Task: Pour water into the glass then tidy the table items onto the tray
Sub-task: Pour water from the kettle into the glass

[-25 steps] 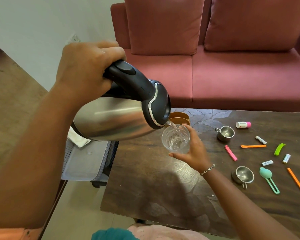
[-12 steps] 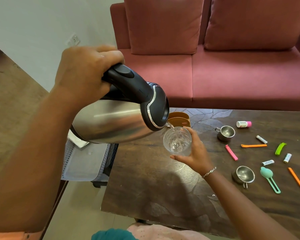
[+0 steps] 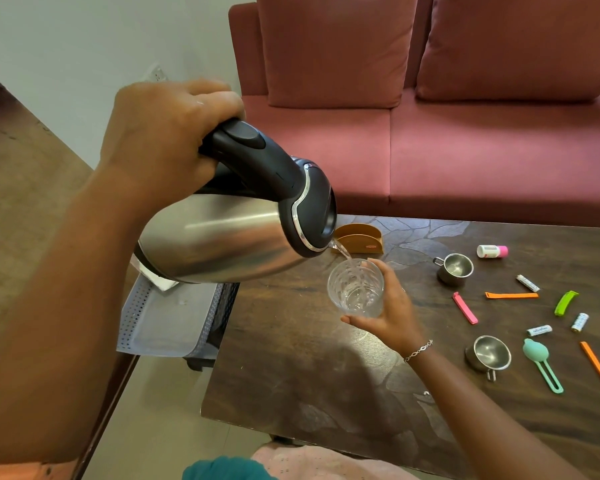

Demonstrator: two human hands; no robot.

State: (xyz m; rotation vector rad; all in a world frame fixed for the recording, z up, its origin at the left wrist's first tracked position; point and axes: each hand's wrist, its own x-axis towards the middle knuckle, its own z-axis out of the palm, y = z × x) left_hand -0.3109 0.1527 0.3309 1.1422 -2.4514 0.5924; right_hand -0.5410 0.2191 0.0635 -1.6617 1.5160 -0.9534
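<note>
My left hand (image 3: 167,133) grips the black handle of a steel kettle (image 3: 222,244), tilted so its spout is just above a clear glass (image 3: 355,289). A thin stream of water runs into the glass. My right hand (image 3: 392,306) holds the glass from the right, above the dark wooden table (image 3: 309,375). Scattered on the table's right half are two small steel cups (image 3: 454,268) (image 3: 490,353), a pink clip (image 3: 465,308), orange clips (image 3: 511,295), a green clip (image 3: 565,302), a teal scoop (image 3: 541,365), small batteries (image 3: 539,330) and a pink-capped bottle (image 3: 492,251).
A white perforated tray (image 3: 167,323) sits lower, left of the table, partly hidden by the kettle. A brown napkin holder (image 3: 361,237) stands behind the glass. A red sofa (image 3: 465,150) runs along the table's far edge. Another wooden surface (image 3: 21,202) lies at left.
The kettle has stayed tilted and water keeps running; the glass sits slightly lower under the spout and holds a little more water.
</note>
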